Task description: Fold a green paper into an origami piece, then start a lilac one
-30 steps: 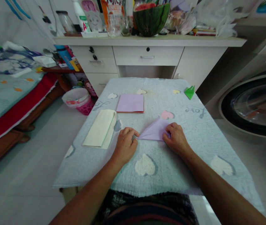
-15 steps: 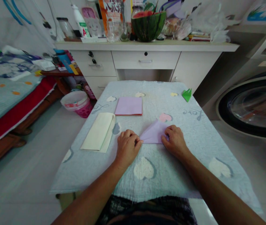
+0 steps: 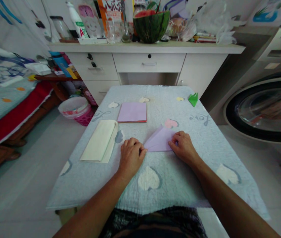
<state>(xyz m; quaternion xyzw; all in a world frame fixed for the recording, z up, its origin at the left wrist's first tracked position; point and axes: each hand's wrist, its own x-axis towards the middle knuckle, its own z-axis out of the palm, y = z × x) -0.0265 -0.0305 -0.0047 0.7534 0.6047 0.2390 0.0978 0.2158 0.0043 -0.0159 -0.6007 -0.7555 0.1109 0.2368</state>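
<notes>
Left hand, thumb now at pointed lilac paper

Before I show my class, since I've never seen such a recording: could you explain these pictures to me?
No machine here: these are a person's bare hands, pictured by a camera worn on the head, looking forward and down. The left hand touches the pointed left tip of a folded purple paper; the right hand holds its right side. On the patterned cloth also lie a purple square with red beneath, a folded pale sheet to the left, and, toward the far right corner, a green folded piece.
</notes>
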